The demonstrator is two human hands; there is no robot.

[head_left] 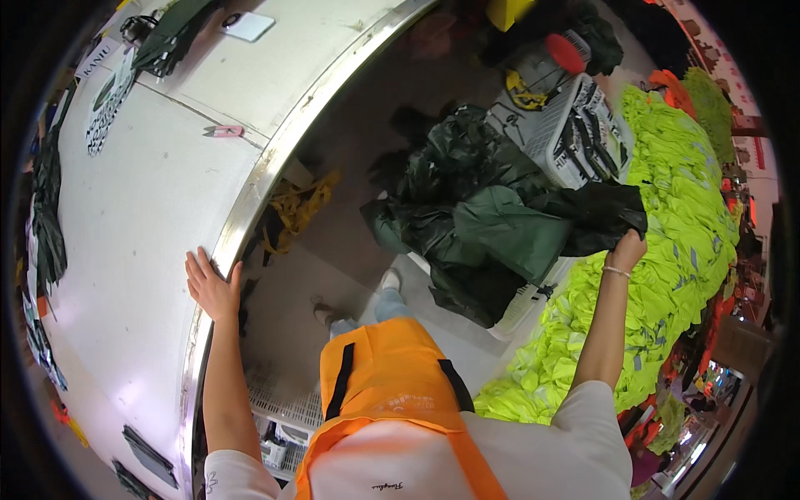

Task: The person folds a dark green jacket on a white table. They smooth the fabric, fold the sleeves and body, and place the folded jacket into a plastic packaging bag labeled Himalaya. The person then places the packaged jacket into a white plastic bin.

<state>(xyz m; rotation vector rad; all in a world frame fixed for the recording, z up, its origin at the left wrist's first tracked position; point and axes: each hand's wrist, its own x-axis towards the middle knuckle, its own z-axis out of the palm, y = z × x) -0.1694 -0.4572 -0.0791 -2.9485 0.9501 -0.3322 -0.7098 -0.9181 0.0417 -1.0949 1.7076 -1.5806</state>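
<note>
My left hand rests flat on the edge of the white worktable, fingers spread, holding nothing. Out to the right, my right hand is closed on the end of a dark green garment, which looks like coated fabric. The held part stretches from a heap of the same dark fabric, piled over a white plastic basket. Just beyond my right hand lies a long mound of bright yellow-green garments with grey strips.
Pink thread snips, a phone and dark fabric lie on the worktable. A white crate with packed black-and-white items stands behind the heap. Yellow straps hang under the table edge. Another basket sits below my left arm.
</note>
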